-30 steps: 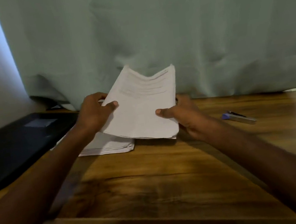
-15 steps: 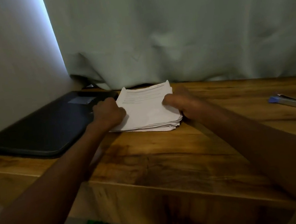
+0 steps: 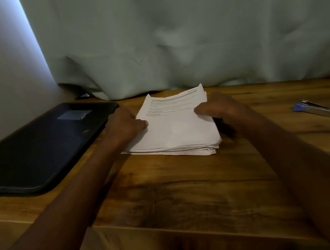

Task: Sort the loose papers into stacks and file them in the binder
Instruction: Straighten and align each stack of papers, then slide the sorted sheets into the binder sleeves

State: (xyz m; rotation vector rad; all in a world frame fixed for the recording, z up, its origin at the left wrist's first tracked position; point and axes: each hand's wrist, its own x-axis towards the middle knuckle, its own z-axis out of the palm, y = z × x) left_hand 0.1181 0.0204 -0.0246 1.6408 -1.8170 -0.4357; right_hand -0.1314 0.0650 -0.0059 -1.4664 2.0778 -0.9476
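A stack of white printed papers [image 3: 178, 130] lies flat on the wooden desk [image 3: 191, 189], near the curtain. My left hand [image 3: 126, 124] grips the stack's left edge, thumb on the top sheet. My right hand [image 3: 219, 107] grips the right edge, thumb laid on the top sheet as well. A black closed binder [image 3: 35, 148] lies flat on the desk to the left of the stack, a pale label on its cover.
A stapler with a blue end [image 3: 316, 107] lies on the desk at the right. A grey-green curtain [image 3: 188, 31] hangs behind the desk. The desk's front edge runs across the lower frame, with the floor below it.
A second ago both hands held a sheaf of papers tilted up above a lower pile. They have set it down flat onto that pile and now hold the single stack's sides.
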